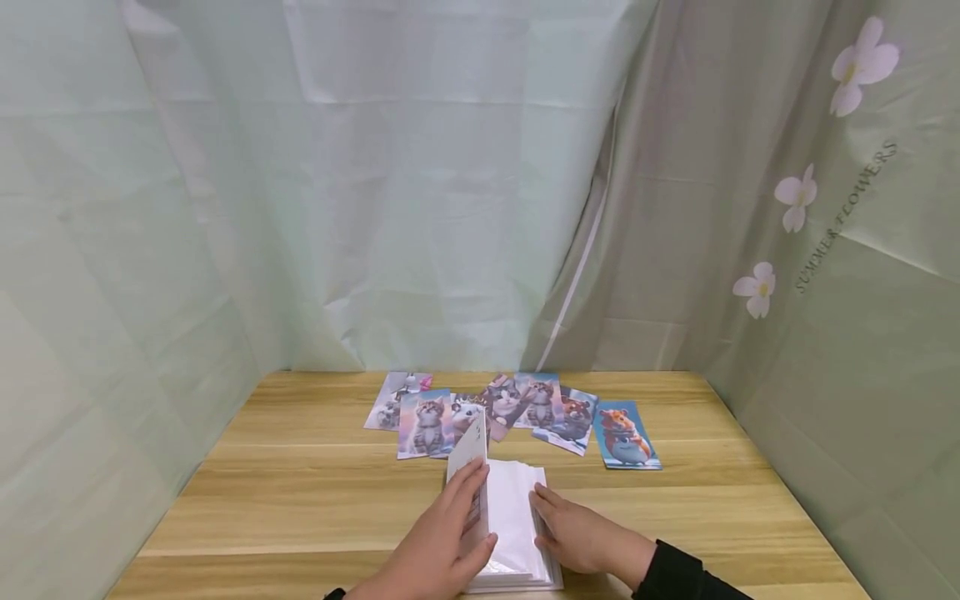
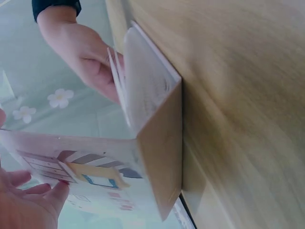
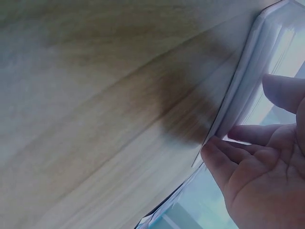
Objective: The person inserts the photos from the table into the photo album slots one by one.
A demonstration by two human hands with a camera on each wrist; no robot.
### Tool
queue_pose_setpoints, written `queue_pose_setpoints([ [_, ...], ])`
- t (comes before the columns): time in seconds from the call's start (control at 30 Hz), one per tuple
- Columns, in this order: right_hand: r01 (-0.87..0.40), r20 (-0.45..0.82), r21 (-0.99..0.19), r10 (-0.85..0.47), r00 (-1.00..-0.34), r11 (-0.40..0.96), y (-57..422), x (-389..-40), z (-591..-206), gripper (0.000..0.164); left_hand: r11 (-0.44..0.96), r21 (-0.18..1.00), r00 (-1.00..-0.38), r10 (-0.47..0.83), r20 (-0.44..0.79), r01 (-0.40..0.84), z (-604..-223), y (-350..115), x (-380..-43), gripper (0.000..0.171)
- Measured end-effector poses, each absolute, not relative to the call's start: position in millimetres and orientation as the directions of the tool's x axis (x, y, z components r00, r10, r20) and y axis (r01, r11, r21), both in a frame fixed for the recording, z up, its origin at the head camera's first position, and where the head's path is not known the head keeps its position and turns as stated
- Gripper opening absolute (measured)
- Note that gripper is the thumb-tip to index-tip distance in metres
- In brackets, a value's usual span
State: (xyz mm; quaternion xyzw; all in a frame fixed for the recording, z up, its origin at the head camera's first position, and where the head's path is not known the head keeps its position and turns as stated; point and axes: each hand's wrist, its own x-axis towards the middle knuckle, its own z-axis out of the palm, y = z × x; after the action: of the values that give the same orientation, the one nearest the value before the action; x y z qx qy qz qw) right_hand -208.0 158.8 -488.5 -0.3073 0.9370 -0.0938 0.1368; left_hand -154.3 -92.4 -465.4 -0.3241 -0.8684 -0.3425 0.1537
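Observation:
A small photo album (image 1: 510, 517) with white pages lies near the table's front edge. Its printed front cover (image 1: 471, 442) stands nearly upright, and my left hand (image 1: 438, 542) holds it, fingers on the outside and thumb at the inner edge. The left wrist view shows the brown spine (image 2: 162, 152) and the cover's drawn patterns. My right hand (image 1: 581, 533) grips the right edge of the pages; in the right wrist view its fingertips (image 3: 214, 148) reach the lower edge of the page stack (image 3: 243, 90), thumb above. Some sheets (image 2: 116, 78) stand slightly apart beside that hand.
Several picture cards lie beyond the album, some overlapping: a kitten card (image 1: 426, 425), a grey cat card (image 1: 506, 400), a dark hamster card (image 1: 572, 421). An orange hamster card (image 1: 626, 437) lies at the right. Pale curtains (image 1: 450, 183) surround the wooden table (image 1: 300, 500).

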Motion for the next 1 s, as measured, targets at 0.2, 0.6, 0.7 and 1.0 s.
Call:
queue_pose_setpoints([
  [0.2,-0.541,-0.224,-0.257,-0.594,-0.773,0.801,158,-210,-491,0.062,0.548,0.55,-0.774,0.389,0.5,0.631,-458,-101,-148,0.073],
  [0.6,-0.536,-0.233,-0.266,-0.593,-0.771,0.801,158,-209,-488,0.063,0.552,0.558,-0.763,0.256,0.593,0.619,-460,-130,-137,0.069],
  [0.7,-0.535,-0.234,-0.264,-0.591,-0.772,0.803,159,-210,-489,0.064,0.544,0.53,-0.722,0.226,0.654,0.65,-461,-136,-136,0.068],
  [1.0,-0.542,-0.24,-0.265,-0.599,-0.764,0.797,160,-211,-492,0.064,0.498,0.592,-0.716,0.09,0.692,0.634,-467,-150,-130,0.067],
])
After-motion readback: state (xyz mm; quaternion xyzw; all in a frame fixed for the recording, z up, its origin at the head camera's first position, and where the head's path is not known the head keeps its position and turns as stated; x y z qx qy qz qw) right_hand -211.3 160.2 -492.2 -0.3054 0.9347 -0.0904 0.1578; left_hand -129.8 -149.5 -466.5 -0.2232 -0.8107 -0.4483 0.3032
